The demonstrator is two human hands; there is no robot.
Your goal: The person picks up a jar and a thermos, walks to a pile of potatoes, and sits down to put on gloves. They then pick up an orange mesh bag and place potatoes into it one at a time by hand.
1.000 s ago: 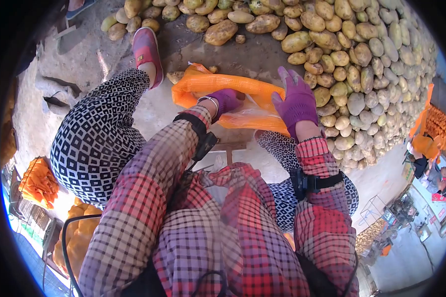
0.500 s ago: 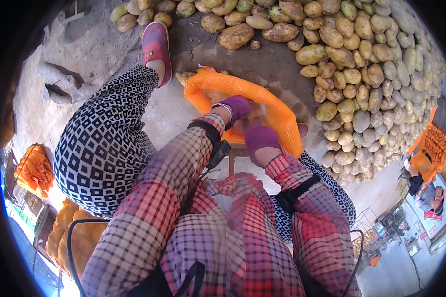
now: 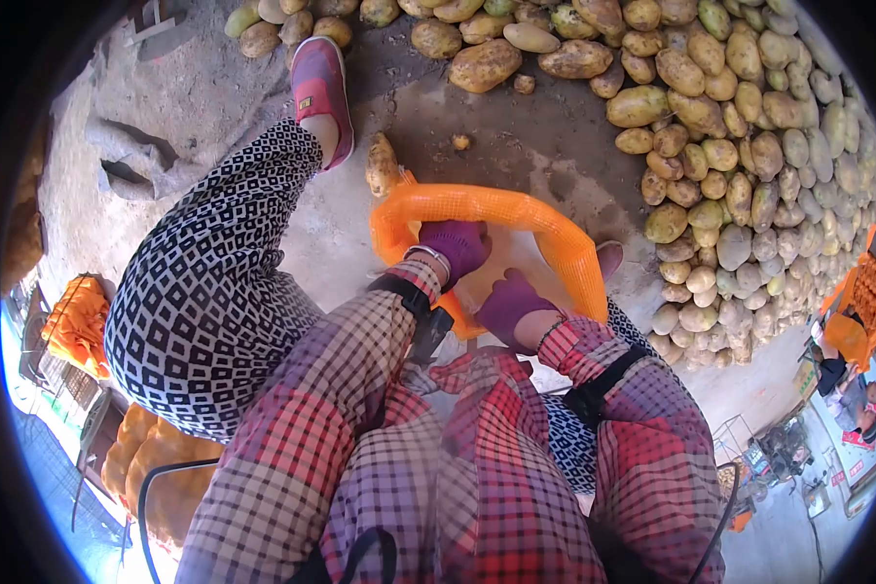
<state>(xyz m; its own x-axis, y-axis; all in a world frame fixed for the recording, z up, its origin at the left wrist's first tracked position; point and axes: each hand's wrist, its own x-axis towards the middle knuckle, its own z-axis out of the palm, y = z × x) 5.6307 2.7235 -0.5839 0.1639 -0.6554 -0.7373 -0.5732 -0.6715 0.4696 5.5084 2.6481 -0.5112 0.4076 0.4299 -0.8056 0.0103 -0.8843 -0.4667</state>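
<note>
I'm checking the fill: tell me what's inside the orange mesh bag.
The orange mesh bag's open ring shows a pale surface, perhaps liner or floor, no potatoes; the purple-gloved left hand and right hand cover part of it.

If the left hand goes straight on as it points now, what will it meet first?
Probably the left hand would meet the far rim of the orange mesh bag first; depth is unclear, so it might pass above.

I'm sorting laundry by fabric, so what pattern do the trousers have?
Black-and-white geometric, with small diamond-like shapes; the trousers show best in the head view.
</note>
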